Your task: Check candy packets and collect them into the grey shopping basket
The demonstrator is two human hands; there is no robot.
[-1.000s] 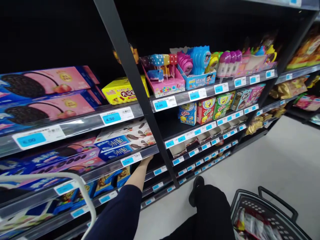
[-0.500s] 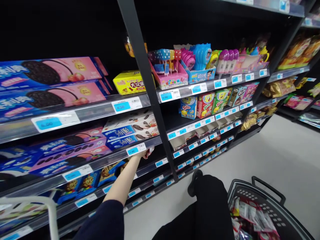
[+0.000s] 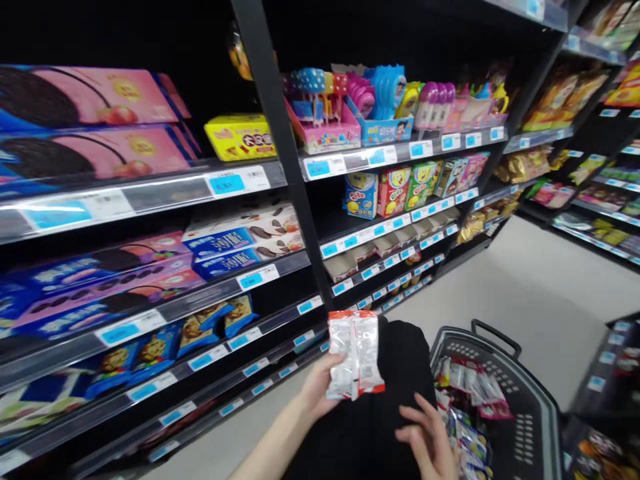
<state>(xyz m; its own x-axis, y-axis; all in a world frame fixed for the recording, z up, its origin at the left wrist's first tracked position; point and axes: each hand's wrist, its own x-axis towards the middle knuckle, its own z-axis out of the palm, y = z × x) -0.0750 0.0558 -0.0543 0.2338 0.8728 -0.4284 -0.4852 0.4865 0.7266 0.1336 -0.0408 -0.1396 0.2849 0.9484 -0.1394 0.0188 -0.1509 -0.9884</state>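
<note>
A silver snack packet with red ends [image 3: 354, 353] is in my left hand [image 3: 317, 387], pinched at its left side, its seamed back turned toward me. It hangs in front of my dark trouser leg. To the right, my right hand [image 3: 427, 437] holds nothing; its fingers are apart and slightly curled, near the left side of a dark shopping basket [image 3: 537, 400]. Inside the basket lie several packets, among them red and silver ones [image 3: 475, 387] and blue and white ones [image 3: 467, 440].
Blue snack bags [image 3: 155, 353] lie on a low shelf at the left, below cookie boxes [image 3: 235, 250]. Lollipops [image 3: 320, 90] and small cartons [image 3: 393, 193] fill shelves past a black upright [image 3: 265, 100]. Another shelf unit [image 3: 607, 360] stands at the right edge. Grey floor [image 3: 530, 273] runs between.
My left hand has drawn back from the lower shelf and now holds the silver packet before me. My right hand has come into view. The view has shifted toward the right.
</note>
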